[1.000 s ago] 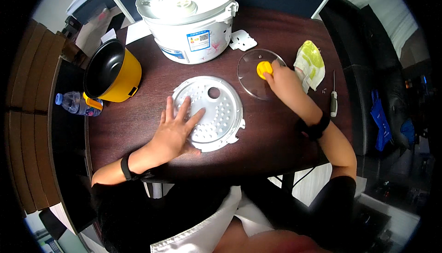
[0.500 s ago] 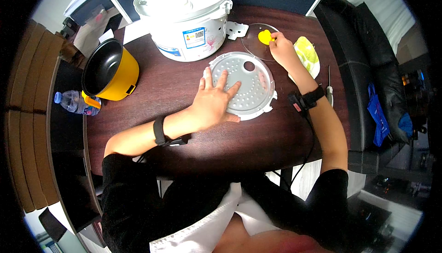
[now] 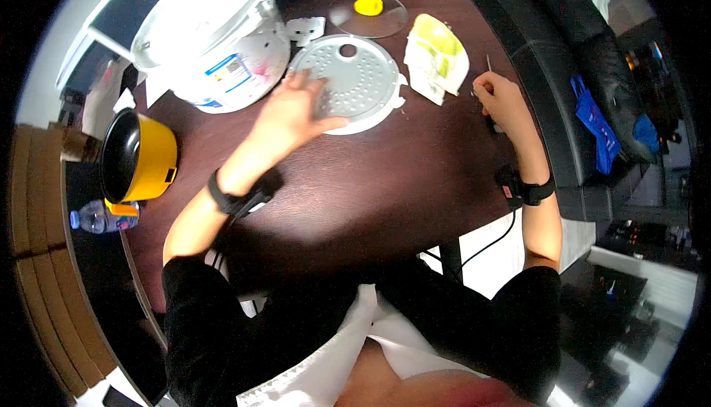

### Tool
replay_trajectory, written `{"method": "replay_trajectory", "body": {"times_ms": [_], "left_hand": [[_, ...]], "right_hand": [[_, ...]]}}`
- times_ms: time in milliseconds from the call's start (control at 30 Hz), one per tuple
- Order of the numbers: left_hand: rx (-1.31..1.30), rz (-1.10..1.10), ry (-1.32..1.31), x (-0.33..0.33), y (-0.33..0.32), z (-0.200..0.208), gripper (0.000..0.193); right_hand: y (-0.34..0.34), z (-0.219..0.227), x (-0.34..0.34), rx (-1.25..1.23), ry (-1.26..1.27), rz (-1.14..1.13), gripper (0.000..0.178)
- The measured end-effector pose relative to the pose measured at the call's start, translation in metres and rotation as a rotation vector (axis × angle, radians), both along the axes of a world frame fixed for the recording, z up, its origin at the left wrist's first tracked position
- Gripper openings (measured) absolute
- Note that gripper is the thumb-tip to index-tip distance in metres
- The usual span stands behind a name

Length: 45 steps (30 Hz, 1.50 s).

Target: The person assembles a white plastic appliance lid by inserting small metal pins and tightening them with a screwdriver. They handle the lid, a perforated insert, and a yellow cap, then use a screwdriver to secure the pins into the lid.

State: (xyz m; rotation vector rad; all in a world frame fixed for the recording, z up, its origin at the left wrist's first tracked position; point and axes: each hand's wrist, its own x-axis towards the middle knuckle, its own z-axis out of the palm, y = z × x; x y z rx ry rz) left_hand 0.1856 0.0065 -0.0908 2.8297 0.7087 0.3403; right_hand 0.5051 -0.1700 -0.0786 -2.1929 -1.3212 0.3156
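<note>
My left hand (image 3: 289, 111) rests, fingers spread, on the left edge of a round, light grey perforated plate (image 3: 361, 81) with one larger hole and tabs on its rim. At the right side of the table, my right hand (image 3: 500, 99) is curled over a screwdriver (image 3: 489, 62). Its thin shaft shows beyond the fingers and part of its dark handle below them; the grip itself is partly hidden. Left of that hand lies a crumpled white and yellow-green wrapper or cloth (image 3: 438, 57). Behind the plate is a clear round lid (image 3: 389, 25) with a yellow knob (image 3: 368, 5).
A large white rice cooker body (image 3: 244, 59) stands back left, a small white bracket (image 3: 305, 31) beside it. At the left edge are a yellow pot (image 3: 152, 157) with a black inside and a plastic bottle (image 3: 92, 217). A black sofa (image 3: 529, 81) borders the right.
My right hand has left the lid's yellow knob and moved right and nearer, onto the screwdriver. My left hand has shifted toward the plate's left edge. The whole view has turned.
</note>
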Motion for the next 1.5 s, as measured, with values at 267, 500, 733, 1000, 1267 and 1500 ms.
{"method": "replay_trajectory", "body": {"times_ms": [267,500,733,1000,1267,1500], "left_hand": [[-0.082,0.446,-0.876,-0.089,0.038,0.131,0.023],[-0.089,0.885,-0.456,-0.167,0.164,0.140,0.077],[-0.385,0.778,-0.446,-0.130,0.163,0.127,0.055],[-0.309,0.849,-0.595,-0.140,0.166,0.134,0.042],[-0.393,0.822,-0.816,-0.164,0.161,0.132,0.036],[-0.214,0.734,-1.176,-0.176,0.115,0.148,0.029]], "right_hand": [[-0.026,-0.029,0.025,-0.159,-0.187,-0.028,0.017],[0.013,-0.047,0.004,-0.071,-0.302,0.163,0.015],[0.004,-0.052,0.011,-0.033,-0.372,0.098,0.013],[-0.005,0.003,-0.042,0.150,0.394,0.169,0.008],[-0.004,0.010,-0.064,0.078,0.785,0.373,0.006],[-0.001,0.010,-0.080,0.051,0.804,0.352,0.007]]}}
